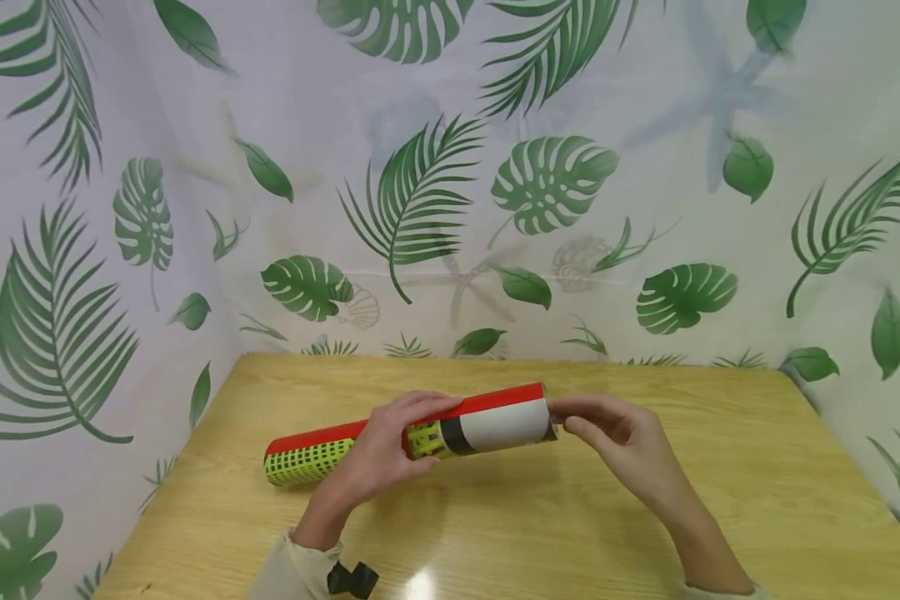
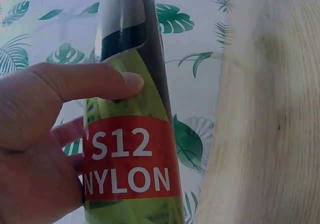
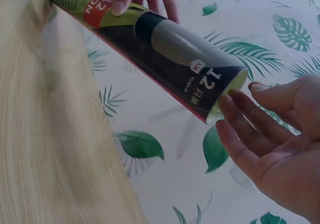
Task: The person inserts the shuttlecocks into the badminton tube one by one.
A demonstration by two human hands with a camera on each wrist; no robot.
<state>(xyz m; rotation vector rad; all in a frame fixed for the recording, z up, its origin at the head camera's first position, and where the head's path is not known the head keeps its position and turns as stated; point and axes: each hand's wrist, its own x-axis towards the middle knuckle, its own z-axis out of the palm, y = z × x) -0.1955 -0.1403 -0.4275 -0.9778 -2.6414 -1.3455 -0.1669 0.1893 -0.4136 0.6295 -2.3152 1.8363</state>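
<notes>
A long shuttlecock tube (image 1: 506, 422), printed in red, white, black and yellow-green, slants across the table with its right end raised. My left hand (image 1: 384, 442) grips it around the middle, and in the left wrist view the thumb (image 2: 132, 81) lies above the "S12 NYLON" label (image 2: 127, 156). At the raised end, my right hand (image 1: 630, 446) holds its fingertips by the rim; whether they touch it I cannot tell. Seen from the right wrist, that end of the tube (image 3: 187, 69) is uncapped, its deeper inside hidden, and the fingers (image 3: 245, 114) are loosely bent with nothing between them and the thumb.
Under the tube is a light wooden table (image 1: 510, 533). A white cloth (image 1: 450, 208) with green leaf prints hangs behind the table and along its sides. A small black device (image 1: 352, 579) sits at my left cuff.
</notes>
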